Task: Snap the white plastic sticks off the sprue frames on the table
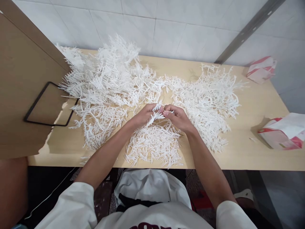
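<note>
Close together over the middle of the table, both my hands are closed on a small white branching plastic sprig. My left hand grips the white sprig, whose thin tips stick out between the hands. The fingers of my right hand pinch at the sprig's right side; exactly which strands they hold is too small to tell. Just below the hands lies a small heap of short white pieces. A tall pile of white sprigs spreads to the left, and another white pile lies to the right.
A brown cardboard sheet stands at the left, with a black wire frame against it. Two red-and-white paper packets sit on the right of the wooden table. A tiled wall with a metal strip closes the back.
</note>
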Action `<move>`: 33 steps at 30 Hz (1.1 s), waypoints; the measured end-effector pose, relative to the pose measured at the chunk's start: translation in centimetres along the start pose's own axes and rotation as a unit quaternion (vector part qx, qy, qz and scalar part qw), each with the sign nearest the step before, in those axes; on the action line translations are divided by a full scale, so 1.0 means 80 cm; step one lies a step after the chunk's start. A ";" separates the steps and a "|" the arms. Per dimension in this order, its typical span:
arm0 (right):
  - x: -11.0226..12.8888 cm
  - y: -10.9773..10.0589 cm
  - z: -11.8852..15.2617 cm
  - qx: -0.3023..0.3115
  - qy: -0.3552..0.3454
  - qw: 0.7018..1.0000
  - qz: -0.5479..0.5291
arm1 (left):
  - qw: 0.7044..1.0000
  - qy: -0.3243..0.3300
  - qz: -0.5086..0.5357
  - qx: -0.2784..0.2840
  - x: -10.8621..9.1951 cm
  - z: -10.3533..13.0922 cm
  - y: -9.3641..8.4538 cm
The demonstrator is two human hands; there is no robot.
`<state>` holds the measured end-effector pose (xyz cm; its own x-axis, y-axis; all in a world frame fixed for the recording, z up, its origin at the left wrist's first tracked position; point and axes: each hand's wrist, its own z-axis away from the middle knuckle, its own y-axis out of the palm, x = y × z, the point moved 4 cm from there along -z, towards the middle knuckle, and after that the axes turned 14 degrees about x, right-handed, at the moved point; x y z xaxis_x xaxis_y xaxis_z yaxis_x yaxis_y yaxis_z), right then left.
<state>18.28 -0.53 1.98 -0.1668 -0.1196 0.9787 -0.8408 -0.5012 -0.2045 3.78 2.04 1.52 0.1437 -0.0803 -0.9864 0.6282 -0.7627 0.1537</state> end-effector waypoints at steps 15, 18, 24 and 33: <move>0.003 -0.006 -0.002 -0.098 -0.011 0.995 0.024 | 0.983 -0.005 -0.160 -0.087 -0.006 0.001 -0.010; 0.006 -0.003 -0.003 -0.079 -0.004 0.992 0.103 | 0.983 -0.006 -0.162 -0.087 -0.004 0.000 -0.009; 0.001 0.003 -0.005 -0.034 -0.036 0.999 -0.003 | 1.000 -0.004 -0.003 -0.019 0.002 -0.002 -0.007; -0.002 -0.014 -0.001 -0.182 -0.042 0.982 -0.033 | 0.978 -0.078 -0.158 -0.112 0.008 -0.002 -0.020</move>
<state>19.21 0.11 2.02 -0.0744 -0.1755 0.9817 -0.9793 -0.1729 -0.1051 3.00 3.28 0.66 -0.1928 0.0262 -0.9809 0.7767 -0.6068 -0.1689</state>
